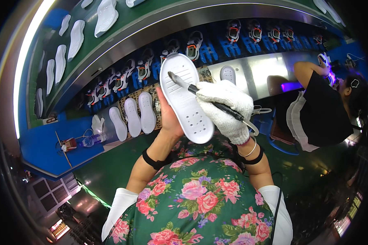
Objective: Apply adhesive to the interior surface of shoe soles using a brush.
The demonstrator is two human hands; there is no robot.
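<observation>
A white shoe sole (185, 98) is held up in front of me, its ridged, hole-dotted inner face turned toward me. My bare left hand (170, 116) grips the sole by its left edge, with the palm behind it. A white knitted glove covers my right hand (227, 104), whose fingers are wrapped round a brush (188, 86) with a black handle. A cord or tube trails from the handle's lower end. The brush's dark tip rests on or just over the upper part of the sole; exact contact is hard to tell.
Three white soles (133, 116) lie on patterned board at the left; another sole (228, 74) lies beyond my right hand. Shoe uppers (194, 45) on blue holders line the back. Above runs a green conveyor (90, 36) carrying soles. A co-worker (315, 110) sits at the right. A bottle (92, 140) lies left.
</observation>
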